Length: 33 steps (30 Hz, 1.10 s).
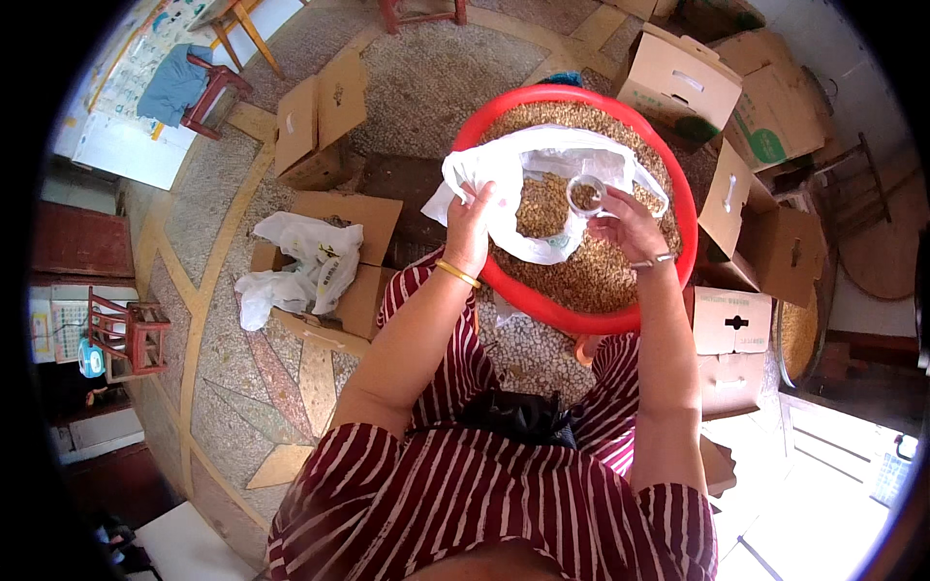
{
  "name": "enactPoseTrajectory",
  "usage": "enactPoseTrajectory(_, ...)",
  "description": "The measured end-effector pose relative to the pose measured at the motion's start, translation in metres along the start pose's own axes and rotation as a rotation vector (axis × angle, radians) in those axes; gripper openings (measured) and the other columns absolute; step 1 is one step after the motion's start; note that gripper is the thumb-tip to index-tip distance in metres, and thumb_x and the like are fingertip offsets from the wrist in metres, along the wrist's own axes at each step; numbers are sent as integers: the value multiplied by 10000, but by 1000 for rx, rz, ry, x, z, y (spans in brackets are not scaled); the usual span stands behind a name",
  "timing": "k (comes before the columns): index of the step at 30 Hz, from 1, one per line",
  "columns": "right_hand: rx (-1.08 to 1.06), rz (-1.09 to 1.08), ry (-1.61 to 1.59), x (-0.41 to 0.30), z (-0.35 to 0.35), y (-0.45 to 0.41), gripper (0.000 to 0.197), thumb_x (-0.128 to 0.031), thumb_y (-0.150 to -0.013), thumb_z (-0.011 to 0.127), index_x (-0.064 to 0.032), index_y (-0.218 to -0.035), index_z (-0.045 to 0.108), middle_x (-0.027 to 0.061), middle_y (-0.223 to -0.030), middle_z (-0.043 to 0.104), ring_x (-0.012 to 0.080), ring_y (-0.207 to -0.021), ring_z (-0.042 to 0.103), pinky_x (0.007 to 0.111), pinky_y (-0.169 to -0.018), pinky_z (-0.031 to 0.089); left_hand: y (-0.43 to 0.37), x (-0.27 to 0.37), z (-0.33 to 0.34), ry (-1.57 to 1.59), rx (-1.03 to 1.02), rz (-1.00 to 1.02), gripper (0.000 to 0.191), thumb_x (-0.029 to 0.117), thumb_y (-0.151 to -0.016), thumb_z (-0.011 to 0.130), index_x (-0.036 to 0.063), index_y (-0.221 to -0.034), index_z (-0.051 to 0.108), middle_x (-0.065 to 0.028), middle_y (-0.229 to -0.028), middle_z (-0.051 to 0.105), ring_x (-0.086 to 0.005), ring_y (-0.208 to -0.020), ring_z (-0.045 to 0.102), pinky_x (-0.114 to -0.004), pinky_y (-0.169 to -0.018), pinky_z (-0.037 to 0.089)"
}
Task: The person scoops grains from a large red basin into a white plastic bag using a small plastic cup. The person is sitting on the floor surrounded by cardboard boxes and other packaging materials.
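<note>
A wide red plastic basin full of small brown kernels stands in front of my knees. Over it, my left hand grips the gathered edge of a white plastic bag. The bag's mouth gapes, and more of the kernels lie inside. My right hand holds a small clear plastic cup by its side at the bag's opening. Some kernels show in the cup. The bag's underside is hidden from view.
Left of the basin, crumpled white plastic bags lie on an open cardboard box. Another open box sits behind it. Several cardboard boxes crowd the right side. A red wooden chair stands far left on the terrazzo floor.
</note>
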State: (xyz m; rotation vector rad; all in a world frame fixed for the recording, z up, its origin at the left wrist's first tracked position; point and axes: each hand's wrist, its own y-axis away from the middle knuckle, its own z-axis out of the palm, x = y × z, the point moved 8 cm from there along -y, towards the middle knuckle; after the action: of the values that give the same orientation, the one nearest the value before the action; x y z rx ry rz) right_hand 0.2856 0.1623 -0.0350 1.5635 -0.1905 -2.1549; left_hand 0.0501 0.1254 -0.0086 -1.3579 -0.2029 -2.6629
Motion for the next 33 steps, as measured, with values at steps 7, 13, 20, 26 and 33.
enactPoseTrajectory(7,331,-434,970,-1,0,-34,550,-248,-718,658,-20,-1184,473,149,-886,585,241,-776,602,339,-690,499,-1,5,-4,-39,-14,31,261,181,-814,615,52,-1017,513,-9,-872,543,-103,-769,534,-252,-683,453)
enactPoseTrajectory(13,417,-535,1204,-5,27,-30,592,-235,-690,668,-130,-1226,440,162,-1132,473,325,-905,560,412,-767,473,0,8,-10,-25,-5,13,228,158,-836,575,26,-1014,519,-13,-893,551,-99,-798,528,-253,-723,439)
enactPoseTrajectory(20,449,-755,1225,-11,39,-24,629,-151,-681,692,-67,-1235,407,171,-1142,453,318,-967,521,392,-817,458,0,8,-12,-51,-32,-16,241,154,-847,555,7,-1034,517,-26,-914,558,-103,-825,534,-252,-742,433)
enactPoseTrajectory(26,404,-912,1245,-25,61,-10,632,-103,-667,696,-63,-1227,408,192,-1125,462,365,-1001,497,413,-830,450,2,9,-10,-51,-43,-35,256,152,-845,557,3,-1050,516,-31,-933,562,-109,-846,540,-258,-755,435)
enactPoseTrajectory(33,400,-912,1257,-21,53,-17,631,-72,-655,694,-69,-1222,416,188,-1147,468,375,-1011,494,424,-824,451,1,8,-9,-66,-38,-21,268,169,-842,565,11,-1052,517,-30,-940,567,-103,-839,548,-251,-741,446)
